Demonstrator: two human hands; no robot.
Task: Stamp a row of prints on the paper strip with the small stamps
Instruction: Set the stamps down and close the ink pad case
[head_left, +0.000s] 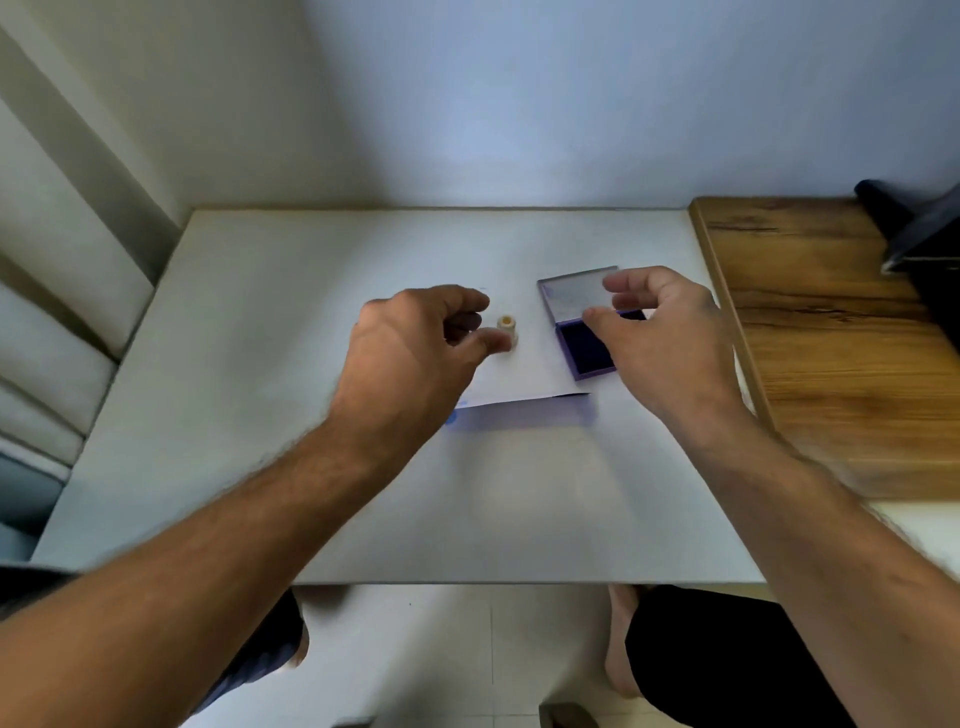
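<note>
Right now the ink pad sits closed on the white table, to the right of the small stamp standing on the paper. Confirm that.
Not quite: the ink pad is open, not closed. The head view shows its lid raised at the back and the dark ink surface exposed. The rest holds: it sits on the white table, to the right of the small stamp standing on the paper.

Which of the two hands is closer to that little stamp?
The left hand: its thumb tip sits right beside the small beige wooden stamp on the paper, while the right hand hovers over the open purple ink pad.
</note>
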